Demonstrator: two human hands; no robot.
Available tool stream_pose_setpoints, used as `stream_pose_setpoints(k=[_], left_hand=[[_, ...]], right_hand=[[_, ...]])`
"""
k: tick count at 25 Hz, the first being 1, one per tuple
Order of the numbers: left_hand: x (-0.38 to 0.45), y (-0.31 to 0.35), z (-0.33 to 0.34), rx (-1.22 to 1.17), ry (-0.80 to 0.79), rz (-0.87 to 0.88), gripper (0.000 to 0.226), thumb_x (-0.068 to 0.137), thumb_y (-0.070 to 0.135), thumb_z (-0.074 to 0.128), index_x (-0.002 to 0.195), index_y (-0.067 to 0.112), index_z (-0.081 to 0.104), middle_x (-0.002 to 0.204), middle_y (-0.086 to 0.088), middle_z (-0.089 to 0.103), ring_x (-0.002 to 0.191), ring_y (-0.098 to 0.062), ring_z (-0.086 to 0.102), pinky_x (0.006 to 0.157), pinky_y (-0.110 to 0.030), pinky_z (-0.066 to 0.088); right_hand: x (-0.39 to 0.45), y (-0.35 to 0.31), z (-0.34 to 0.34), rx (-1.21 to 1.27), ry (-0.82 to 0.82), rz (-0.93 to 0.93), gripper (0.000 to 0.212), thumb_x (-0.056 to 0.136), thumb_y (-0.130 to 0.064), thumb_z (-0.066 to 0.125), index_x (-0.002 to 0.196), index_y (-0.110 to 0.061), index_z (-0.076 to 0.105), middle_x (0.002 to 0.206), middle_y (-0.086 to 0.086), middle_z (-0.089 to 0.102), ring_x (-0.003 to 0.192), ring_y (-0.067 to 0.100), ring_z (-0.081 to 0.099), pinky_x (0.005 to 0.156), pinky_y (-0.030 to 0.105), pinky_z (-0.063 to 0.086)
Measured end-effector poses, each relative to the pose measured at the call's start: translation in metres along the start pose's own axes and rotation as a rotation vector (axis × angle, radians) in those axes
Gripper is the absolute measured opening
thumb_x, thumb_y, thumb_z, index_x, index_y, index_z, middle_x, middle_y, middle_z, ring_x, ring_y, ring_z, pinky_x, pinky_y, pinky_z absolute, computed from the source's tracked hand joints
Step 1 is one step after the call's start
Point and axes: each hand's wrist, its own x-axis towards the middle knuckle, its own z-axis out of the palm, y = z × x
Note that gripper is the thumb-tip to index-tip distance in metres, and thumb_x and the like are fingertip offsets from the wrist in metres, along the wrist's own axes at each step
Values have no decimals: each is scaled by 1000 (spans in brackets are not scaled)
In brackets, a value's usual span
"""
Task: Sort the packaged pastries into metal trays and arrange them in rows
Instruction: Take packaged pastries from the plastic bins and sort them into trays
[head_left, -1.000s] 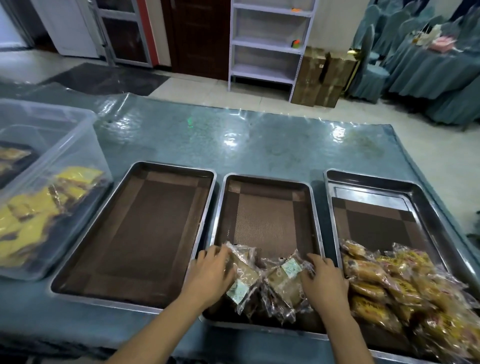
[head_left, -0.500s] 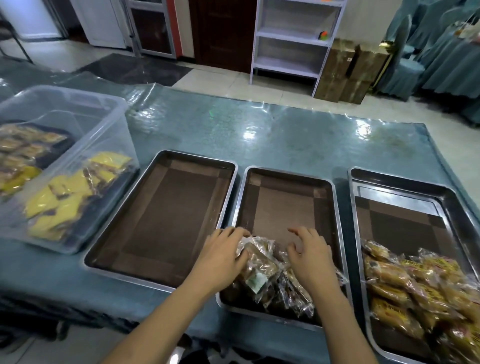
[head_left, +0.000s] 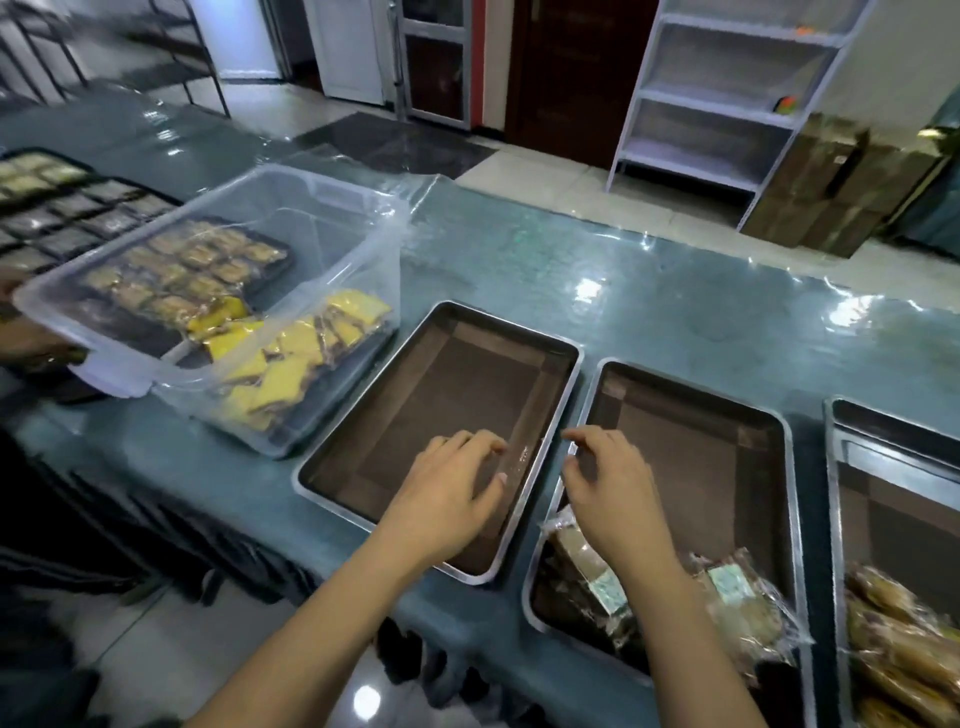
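Plastic bin (head_left: 332, 218) left of three trays (head_left: 563, 374) on table (head_left: 649, 291)

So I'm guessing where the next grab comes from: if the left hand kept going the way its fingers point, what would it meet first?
The left hand points across the left tray, which holds no pastries. Beyond its far rim, probably bare table; the clear bin sits off to the left. Depth is uncertain.

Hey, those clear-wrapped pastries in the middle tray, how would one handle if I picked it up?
The wrapped pastries look light, so one hand probably lifts one. The crinkly clear film looks glossy, so it may slip in a pinch. The loose wrapper ends likely flop, while the brown block inside seems to keep its shape.
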Motion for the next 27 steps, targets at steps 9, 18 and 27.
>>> stream_pose_setpoints(k=[9, 18, 27], left_hand=[[-47, -71, -94, -12, 160, -92, 27, 97, 37, 54, 124, 32, 55, 117, 13, 58, 109, -14, 49, 97, -38, 42], [-92, -141, -165, -29, 201, -136, 28, 98, 37, 53, 125, 31, 56, 121, 13, 59, 111, -13, 48, 101, -38, 41], [-86, -177, -207, -32, 238, -155, 28, 100, 37, 53, 127, 36, 54, 122, 19, 56, 116, -4, 42, 103, -32, 38]], right_hand=[[8, -115, 71, 136, -72, -198, 26, 92, -25, 61, 116, -33, 64, 111, -8, 63, 105, 19, 62, 97, 47, 50], [-3, -215, 130, 204, -102, -273, 24, 93, -17, 64, 115, -27, 68, 109, -8, 64, 103, 13, 62, 95, 43, 50], [18, -269, 153, 261, -104, -328, 24, 95, -18, 63, 116, -27, 69, 110, -13, 64, 102, 5, 61, 93, 37, 52]])
